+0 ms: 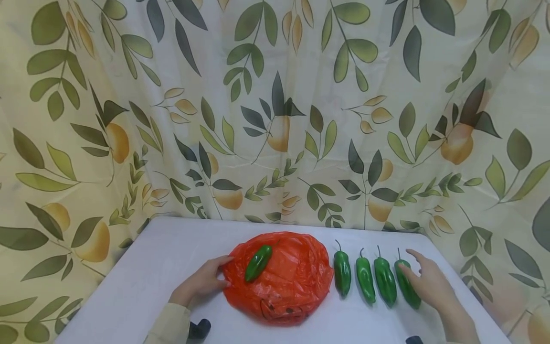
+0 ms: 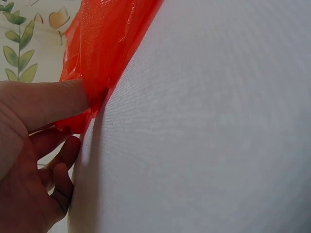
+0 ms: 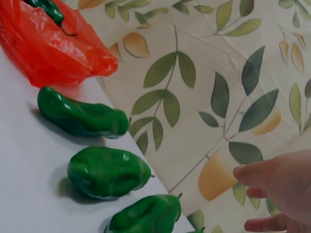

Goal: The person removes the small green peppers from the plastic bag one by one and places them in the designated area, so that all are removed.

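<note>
Pinching the bag (image 1: 296, 272) with left fingers (image 1: 219, 262) — right fingers (image 1: 421, 259) near the rightmost pepper (image 1: 406, 286)

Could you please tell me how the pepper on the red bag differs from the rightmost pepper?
The bag pepper lies on the red bag; the rightmost pepper lies on the white table. In the head view, the bag pepper's far end leans right, while the rightmost pepper's leans left. Both are green and glossy.

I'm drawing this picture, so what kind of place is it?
Maybe a work corner set up indoors: a white table, a leafy curtain hung behind it, and green peppers in a row.
</note>
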A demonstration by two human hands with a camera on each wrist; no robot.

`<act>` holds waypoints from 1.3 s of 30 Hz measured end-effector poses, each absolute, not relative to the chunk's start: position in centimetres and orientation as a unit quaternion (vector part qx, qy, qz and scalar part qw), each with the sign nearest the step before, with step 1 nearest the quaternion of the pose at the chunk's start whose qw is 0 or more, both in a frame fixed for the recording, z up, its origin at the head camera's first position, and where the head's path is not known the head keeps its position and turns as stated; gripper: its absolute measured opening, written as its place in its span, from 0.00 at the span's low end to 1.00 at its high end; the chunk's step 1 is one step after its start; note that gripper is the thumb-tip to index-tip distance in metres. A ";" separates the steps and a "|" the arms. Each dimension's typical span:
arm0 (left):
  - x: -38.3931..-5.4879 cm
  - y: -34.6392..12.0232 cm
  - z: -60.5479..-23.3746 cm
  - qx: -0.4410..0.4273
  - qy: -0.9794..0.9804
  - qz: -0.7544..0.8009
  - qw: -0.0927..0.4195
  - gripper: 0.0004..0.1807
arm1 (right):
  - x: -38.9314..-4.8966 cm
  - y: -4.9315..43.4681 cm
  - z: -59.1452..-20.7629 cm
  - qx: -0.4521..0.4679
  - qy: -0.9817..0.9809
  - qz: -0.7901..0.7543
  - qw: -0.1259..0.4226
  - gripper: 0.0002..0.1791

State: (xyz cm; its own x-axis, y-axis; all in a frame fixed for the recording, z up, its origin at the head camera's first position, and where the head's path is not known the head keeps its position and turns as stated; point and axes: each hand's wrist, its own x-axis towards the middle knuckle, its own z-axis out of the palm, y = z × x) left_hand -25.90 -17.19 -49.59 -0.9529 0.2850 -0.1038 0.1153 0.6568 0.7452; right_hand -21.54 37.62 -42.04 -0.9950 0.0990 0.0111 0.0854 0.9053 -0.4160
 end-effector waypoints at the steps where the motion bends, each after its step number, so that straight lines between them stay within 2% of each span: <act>1: -25.9 -17.2 -49.5 0.111 0.904 0.400 0.106 0.39 | -21.6 37.3 -41.9 -0.041 -0.976 0.214 0.023 0.39; 6: -25.9 -17.3 -49.4 0.113 0.904 0.398 0.104 0.39 | -21.5 35.4 -41.6 -0.032 -0.972 0.229 0.044 0.37; 15: -26.0 -17.2 -49.3 0.111 0.906 0.395 0.104 0.39 | -21.8 31.7 -42.2 -0.034 -0.967 0.248 0.049 0.33; 21: -26.0 -17.2 -49.3 0.111 0.904 0.398 0.105 0.39 | -21.5 29.7 -42.9 -0.001 -0.966 0.252 0.064 0.31; 39: -26.0 -17.1 -49.4 0.113 0.904 0.398 0.109 0.39 | -20.9 22.2 -43.3 0.065 -0.929 0.364 0.015 0.29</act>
